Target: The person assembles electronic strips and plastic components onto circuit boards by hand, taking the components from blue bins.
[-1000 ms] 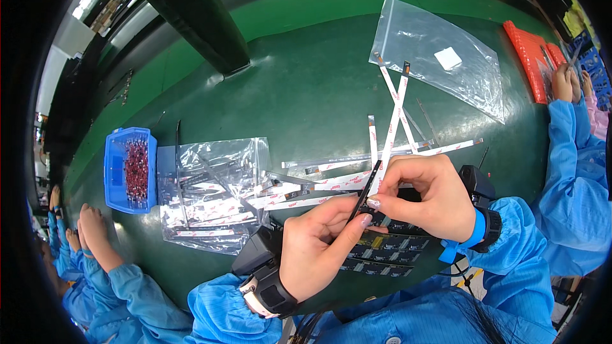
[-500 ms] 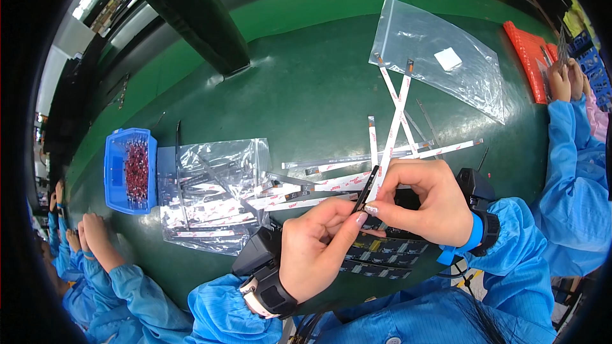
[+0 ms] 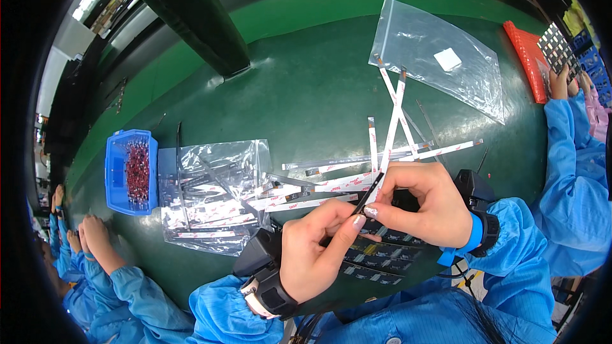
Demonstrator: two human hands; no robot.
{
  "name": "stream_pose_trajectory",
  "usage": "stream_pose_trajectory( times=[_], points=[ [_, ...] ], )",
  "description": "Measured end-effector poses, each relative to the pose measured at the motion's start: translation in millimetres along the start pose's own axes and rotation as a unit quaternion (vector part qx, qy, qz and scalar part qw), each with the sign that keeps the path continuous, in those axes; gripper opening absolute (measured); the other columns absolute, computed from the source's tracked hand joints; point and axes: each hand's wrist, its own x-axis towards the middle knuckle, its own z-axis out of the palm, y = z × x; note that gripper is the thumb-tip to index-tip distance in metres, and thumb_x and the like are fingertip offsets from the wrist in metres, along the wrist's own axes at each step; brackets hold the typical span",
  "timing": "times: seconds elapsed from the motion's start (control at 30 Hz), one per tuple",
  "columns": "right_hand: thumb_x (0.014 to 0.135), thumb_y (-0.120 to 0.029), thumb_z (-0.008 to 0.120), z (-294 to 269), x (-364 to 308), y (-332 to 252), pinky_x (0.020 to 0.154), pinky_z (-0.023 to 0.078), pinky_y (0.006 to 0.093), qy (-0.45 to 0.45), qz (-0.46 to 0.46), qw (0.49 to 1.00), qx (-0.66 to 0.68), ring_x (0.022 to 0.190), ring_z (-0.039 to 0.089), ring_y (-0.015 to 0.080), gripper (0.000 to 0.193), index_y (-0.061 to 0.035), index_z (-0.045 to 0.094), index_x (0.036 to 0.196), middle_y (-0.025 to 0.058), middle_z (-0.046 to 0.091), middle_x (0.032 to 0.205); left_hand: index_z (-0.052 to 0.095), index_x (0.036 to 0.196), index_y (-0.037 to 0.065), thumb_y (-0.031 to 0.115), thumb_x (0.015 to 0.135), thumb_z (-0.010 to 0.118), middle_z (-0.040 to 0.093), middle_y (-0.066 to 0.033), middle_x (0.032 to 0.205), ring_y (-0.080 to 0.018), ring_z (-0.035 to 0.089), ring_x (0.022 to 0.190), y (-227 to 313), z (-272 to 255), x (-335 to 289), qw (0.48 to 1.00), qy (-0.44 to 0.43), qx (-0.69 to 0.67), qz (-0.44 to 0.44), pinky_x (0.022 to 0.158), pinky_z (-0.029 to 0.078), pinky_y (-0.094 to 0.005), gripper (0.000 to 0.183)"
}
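Observation:
My left hand pinches a short, narrow black strip between thumb and fingertips. Close beside it, my right hand grips the lower end of a long white flex strip with red print and a dark tip. The two pieces meet at my fingertips, where fingers hide whether they are joined. Several similar white strips lie on the green table beyond my hands. Below my hands is a panel of small dark circuit boards, partly covered by them.
To the left lies a clear bag of strips, beside a blue bin of small red parts. Another clear bag lies far right, near an orange-red pouch. Co-workers' hands show at both sides. A dark green post rises behind.
The white strip in my right hand has shifted slightly down and left at its far end. At right, a co-worker's hands now hold up a panel with pale squares.

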Motion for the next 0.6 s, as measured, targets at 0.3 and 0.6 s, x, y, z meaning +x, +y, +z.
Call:
stream_pose_trajectory(
  times=[0.3, 0.6],
  points=[
    [0.075, 0.001, 0.064, -1.4, 0.3, 0.2, 0.066, 0.043, 0.024, 0.014, 0.009, 1.0, 0.01, 0.069, 0.055, 0.0104, 0.005, 0.0025, 0.061, 0.079, 0.0051, 0.06, 0.074, 0.055, 0.1, -0.004, 0.005, 0.09, 0.05, 0.065, -0.0061, 0.081, -0.0032, 0.054, 0.074, -0.3, 1.4, 1.2, 0.999, -0.003, -0.039, -0.006, 0.064, 0.044, -0.0177, 0.014],
    [0.074, -0.01, 0.065, -58.2, 17.3, -2.7, 0.052, 0.044, 0.0237, 0.064, -0.035, 0.977, -0.202, 0.056, 0.056, 0.0098, 0.011, -0.0011, 0.066, 0.08, 0.0063, 0.062, 0.066, 0.052, 0.094, -0.006, -0.001, 0.09, 0.044, 0.064, -0.0122, 0.089, -0.0122, 0.061, 0.078, 2.2, 0.2, -0.2, 1.0, 0.003, 0.007, -0.015, 0.071, 0.047, -0.0229, 0.011]
  ],
)
